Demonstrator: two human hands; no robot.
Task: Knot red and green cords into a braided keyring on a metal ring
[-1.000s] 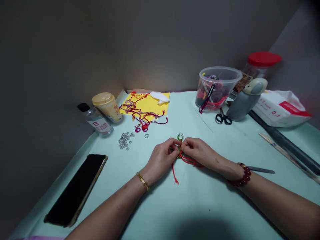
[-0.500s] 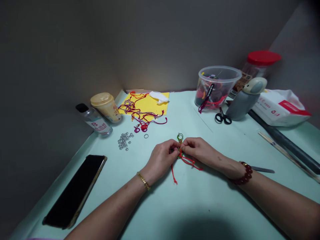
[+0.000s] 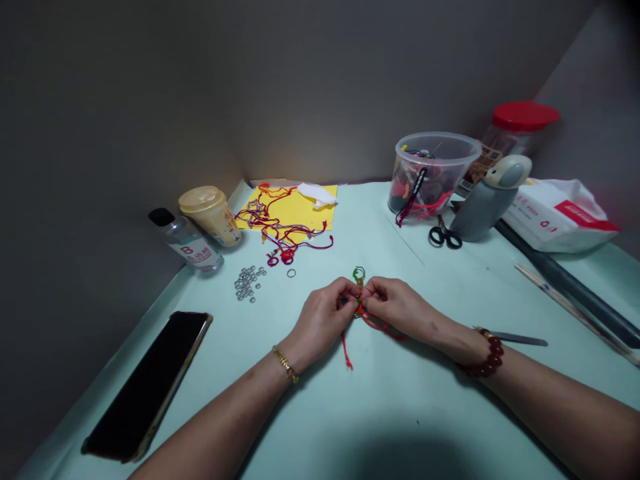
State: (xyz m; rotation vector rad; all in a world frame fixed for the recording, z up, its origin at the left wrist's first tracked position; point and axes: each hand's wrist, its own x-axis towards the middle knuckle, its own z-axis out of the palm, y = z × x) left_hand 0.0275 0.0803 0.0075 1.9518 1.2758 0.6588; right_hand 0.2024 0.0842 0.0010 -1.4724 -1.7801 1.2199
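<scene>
Red cord (image 3: 346,350) trails down from a tight pinch at mid-table, and both hands are right on it! The left hand (image 3: 320,319), gold bracelet (image 3: 285,364) at its wrist, and the right hand (image 3: 400,308), dark red bead bracelet (image 3: 487,357) on its wrist, meet almost fingertip to fingertip, thumbs and forefingers closed narrow on the cord just below a small green-wrapped ring (image 3: 359,273). Those fingers hide the knot itself, so the exact wrap can't be made out. Over to the left, small metal rings (image 3: 246,283) lie scattered near a tangle of threads (image 3: 280,223) on yellow paper (image 3: 311,213). Beyond the right hand sit black-handled scissors (image 3: 445,237) and a clear plastic tub (image 3: 430,175), its contents too jumbled to read.
</scene>
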